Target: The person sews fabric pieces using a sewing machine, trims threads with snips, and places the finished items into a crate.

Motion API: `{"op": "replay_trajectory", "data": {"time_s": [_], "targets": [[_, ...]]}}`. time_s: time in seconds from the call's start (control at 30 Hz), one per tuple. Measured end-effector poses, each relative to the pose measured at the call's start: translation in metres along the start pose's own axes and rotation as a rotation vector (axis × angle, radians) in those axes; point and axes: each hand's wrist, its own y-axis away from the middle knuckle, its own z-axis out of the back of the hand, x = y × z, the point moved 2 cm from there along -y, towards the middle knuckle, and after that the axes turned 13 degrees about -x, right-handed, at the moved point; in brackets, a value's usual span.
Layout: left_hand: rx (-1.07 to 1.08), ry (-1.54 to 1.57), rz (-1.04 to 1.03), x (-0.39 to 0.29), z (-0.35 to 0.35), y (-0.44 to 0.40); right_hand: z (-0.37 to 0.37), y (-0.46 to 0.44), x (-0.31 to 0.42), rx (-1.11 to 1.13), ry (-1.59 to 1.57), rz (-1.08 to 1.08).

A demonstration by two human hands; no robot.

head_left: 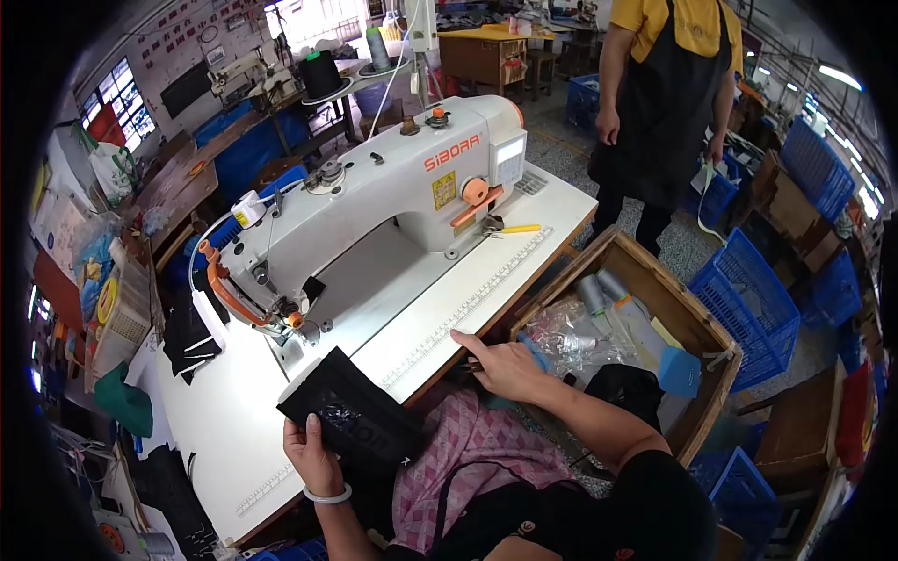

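My left hand [316,460], with a pale bangle at the wrist, grips a black fabric piece [355,411] by its near left edge, thumb on top. Glossy dark lettering shows on the piece, which is tilted up over the front edge of the sewing table. My right hand [510,370] is at the table edge beside a wooden drawer box. Its index finger points toward the tabletop and the other fingers curl around something small and dark that I cannot make out. The white sewing machine [374,173] stands behind both hands, its needle area left of centre.
A printed ruler strip [468,304] runs along the white tabletop [224,421]. Yellow-handled snips [519,228] lie by the machine's base. Thread cones and plastic bags fill the wooden box [720,346]. A person in a dark apron [669,103] stands beyond it, near blue crates [748,304].
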Motion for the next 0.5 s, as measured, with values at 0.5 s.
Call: {"op": "replay_trajectory", "data": {"time_s": [0.5], "targets": [[-0.016,-0.060,0.056,-0.007,-0.009,0.004,0.037,-0.012,-0.006,-0.340,-0.337,-0.085]]}}
